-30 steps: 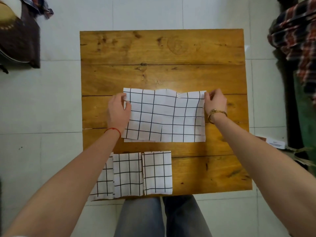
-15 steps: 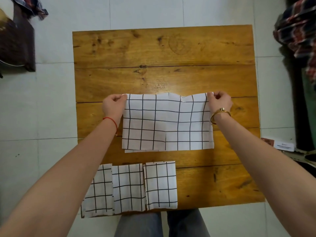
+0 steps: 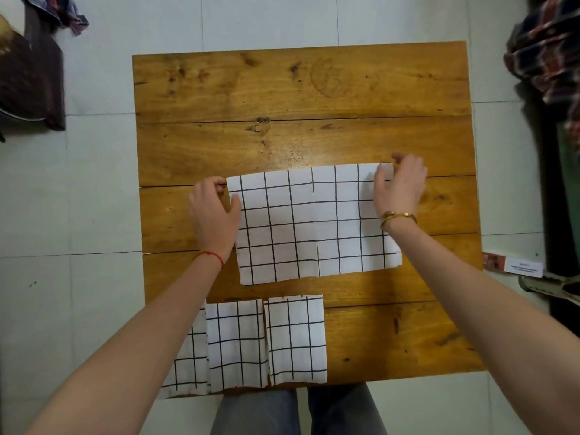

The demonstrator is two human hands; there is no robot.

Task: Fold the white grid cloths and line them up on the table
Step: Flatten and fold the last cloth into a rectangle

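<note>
Half-folded white black-grid cloth [image 3: 314,224] flat on square wooden plank table [image 3: 301,89], left hand [image 3: 213,215] pinching far-left corner, right hand [image 3: 400,186] pinching far-right corner, three folded grid cloths [image 3: 266,340] side by side at near edge.

A single head-worn camera looks almost straight down from above the person's seat. The whole wooden bench [image 3: 301,89] fits inside the wide-angle frame, with pale floor tiles [image 3: 94,215] visible around every side. The person's forearms enter from the bottom corners and reach forward, and their knees [image 3: 298,412] show at the bottom edge beneath the near side of the bench. The view sits close, at arm's reach from the surface. No second view is given
</note>
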